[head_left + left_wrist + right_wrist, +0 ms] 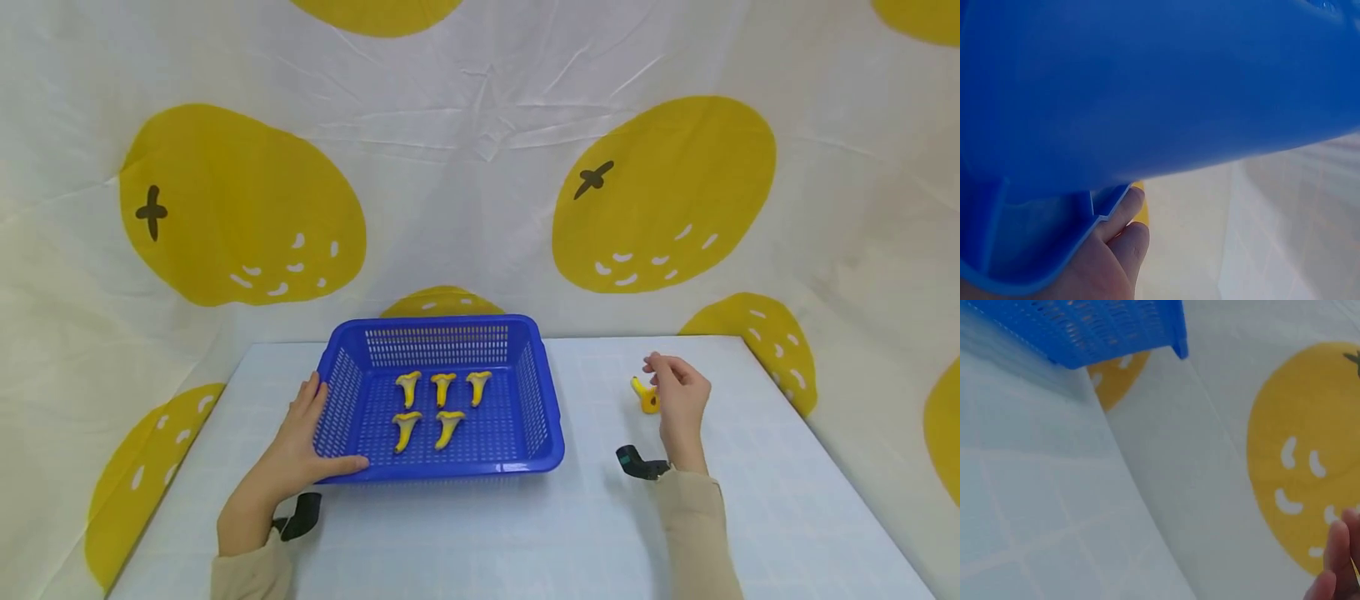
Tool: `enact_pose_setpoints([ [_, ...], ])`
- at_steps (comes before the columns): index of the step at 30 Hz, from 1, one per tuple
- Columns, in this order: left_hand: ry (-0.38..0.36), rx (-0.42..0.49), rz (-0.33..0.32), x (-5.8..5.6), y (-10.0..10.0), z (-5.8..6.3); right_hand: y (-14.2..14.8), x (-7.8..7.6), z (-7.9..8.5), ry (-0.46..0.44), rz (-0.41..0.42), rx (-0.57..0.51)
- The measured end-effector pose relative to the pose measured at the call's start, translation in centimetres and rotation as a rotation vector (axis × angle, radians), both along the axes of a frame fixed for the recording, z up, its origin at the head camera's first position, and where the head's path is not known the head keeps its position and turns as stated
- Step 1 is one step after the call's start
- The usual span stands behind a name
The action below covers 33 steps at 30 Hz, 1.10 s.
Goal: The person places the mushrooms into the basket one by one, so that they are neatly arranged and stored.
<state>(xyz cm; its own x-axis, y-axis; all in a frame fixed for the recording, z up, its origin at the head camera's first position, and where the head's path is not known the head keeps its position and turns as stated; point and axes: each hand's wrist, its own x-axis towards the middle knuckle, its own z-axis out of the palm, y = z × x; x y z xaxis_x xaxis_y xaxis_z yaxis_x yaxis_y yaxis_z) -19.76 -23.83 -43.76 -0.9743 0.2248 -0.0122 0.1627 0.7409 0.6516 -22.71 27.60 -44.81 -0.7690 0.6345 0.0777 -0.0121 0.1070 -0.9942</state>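
Note:
A blue plastic basket (480, 471) stands on the table, its left front corner gripped by my left hand (288, 450). The thumb lies along the front rim and the fingers reach along the left side; the left wrist view shows these fingers (1125, 240) against the rim. Inside lie yellow chanterelle mushrooms, three in a back row (442, 385) and two in front (448, 429). Right of the basket, my right hand (682, 400) hovers with bent fingers over another chanterelle (643, 395), which it partly hides. Only fingertips (1335, 547) show in the right wrist view.
A pale checked cloth covers the table (465, 542). Behind it hangs a white curtain (465, 208) printed with big yellow fruits, close to the basket's back edge. Dark wrist mounts stick out beside the left wrist (302, 515) and the right wrist (637, 463).

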Motion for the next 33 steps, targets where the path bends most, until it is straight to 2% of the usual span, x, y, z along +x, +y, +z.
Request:
enact_pose_setpoints([
  [5, 0.004, 0.006, 0.003, 0.0, -0.1, 0.0, 0.8, 0.8, -2.0, 0.013, -0.192, -0.171],
  [7, 0.004, 0.008, 0.003, 0.0, -0.1, -0.1, 1.0, 0.9, -2.6, -0.007, -0.230, -0.199],
  [10, 0.010, 0.012, -0.001, -0.1, -0.1, -0.3, 1.1, 1.0, -3.3, -0.088, -0.264, -0.177],
  [15, 0.015, 0.010, -0.005, -0.2, 0.2, -0.4, 1.4, 1.1, -4.4, -0.251, -0.229, -0.132],
  [22, 0.012, -0.006, -0.003, -0.1, 0.5, 0.0, 1.2, 1.0, -5.2, -0.368, -0.146, -0.003],
  [26, 0.003, -0.012, 0.007, 0.1, 0.4, 0.1, 1.0, 1.1, -5.3, -0.392, -0.135, 0.044],
  [33, -0.003, -0.013, 0.020, 0.1, 0.2, 0.0, 0.7, 1.1, -5.5, -0.382, -0.134, 0.056],
])
